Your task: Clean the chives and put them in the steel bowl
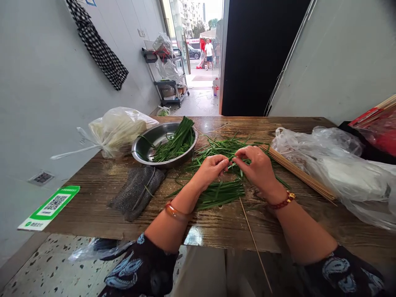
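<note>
My left hand (214,166) and my right hand (255,166) meet above the middle of the table, fingertips pinched close together on a thin green chive blade (230,161). Most of that blade is hidden by the fingers. Just below them lies a neat row of cut chives (218,194), with a single bamboo skewer (254,243) running from its right end past the table's front edge. Behind my hands loose chives (221,146) are spread out. A metal bowl (165,165) with more chives stands to the left.
Bamboo skewers (301,177) lie bundled at the right beside clear plastic bags (349,169). On the left are a dark mesh cloth (136,194), a tied plastic bag (119,126) and a green QR-code card (51,207). A cart (167,78) stands near the doorway, with a person (209,51) outside.
</note>
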The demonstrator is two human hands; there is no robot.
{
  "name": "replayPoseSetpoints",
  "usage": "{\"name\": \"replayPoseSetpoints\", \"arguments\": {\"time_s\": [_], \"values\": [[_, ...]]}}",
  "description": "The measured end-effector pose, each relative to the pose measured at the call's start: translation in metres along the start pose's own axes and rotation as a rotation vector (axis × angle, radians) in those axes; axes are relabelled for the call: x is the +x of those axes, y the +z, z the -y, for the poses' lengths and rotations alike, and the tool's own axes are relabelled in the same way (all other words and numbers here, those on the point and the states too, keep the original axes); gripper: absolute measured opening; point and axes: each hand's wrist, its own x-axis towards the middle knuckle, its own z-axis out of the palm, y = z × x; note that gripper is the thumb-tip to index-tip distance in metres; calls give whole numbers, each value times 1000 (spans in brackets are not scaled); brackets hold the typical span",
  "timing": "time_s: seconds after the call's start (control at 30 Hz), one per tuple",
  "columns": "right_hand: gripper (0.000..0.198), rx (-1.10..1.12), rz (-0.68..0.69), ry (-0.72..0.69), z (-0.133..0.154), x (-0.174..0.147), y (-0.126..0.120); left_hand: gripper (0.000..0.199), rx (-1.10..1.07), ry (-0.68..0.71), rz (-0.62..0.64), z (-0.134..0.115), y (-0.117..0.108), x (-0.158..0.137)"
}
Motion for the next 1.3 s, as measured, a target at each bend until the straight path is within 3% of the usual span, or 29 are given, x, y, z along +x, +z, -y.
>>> {"name": "replayPoseSetpoints", "arguments": {"time_s": [0.13,0.2,0.5,0.67,0.77,0.9,1.2,1.3], "values": [[16,51,-143,256,-22,5,-14,23,-18,31,-113,-1,-5,3],[20,56,-130,350,-35,6,-21,21,-27,52,-164,-1,-9,4],[21,-167,269,391,-65,-2,-22,18,-1,146,-271,-2,-24,8],[16,-238,489,381,-66,-5,-27,17,-4,133,-249,-1,-22,9],[14,-323,536,363,-68,-7,-28,16,-13,136,-237,-2,-21,8],[17,-311,404,375,-68,-5,-27,16,2,133,-231,-2,-20,8],[31,99,-19,470,-53,2,-19,17,7,135,-225,0,-18,7],[36,201,-77,519,-53,2,-15,18,7,130,-228,0,-18,7]]}}
